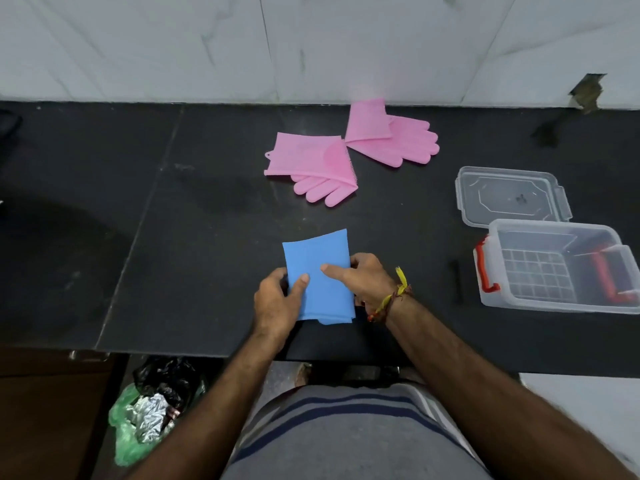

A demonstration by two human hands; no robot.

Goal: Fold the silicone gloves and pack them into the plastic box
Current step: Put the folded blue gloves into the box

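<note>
A folded blue silicone glove (317, 258) lies on the black counter (194, 237) near its front edge. My left hand (277, 303) grips its left side, thumb on top. On the glove's right side my right hand (363, 280) holds it, with the thumb pressed flat across the blue surface. Two pink silicone gloves lie further back, each partly folded with fingers showing: one (311, 164) in the middle, the other (388, 136) close to the wall. The clear plastic box (554, 268) with red handles stands open at the right, nothing in it.
The box's clear lid (512, 197) lies flat just behind the box. A white marble wall (311, 46) bounds the counter at the back. Below the counter's front edge, on the floor at left, sit a black and a green bag with foil (152, 407).
</note>
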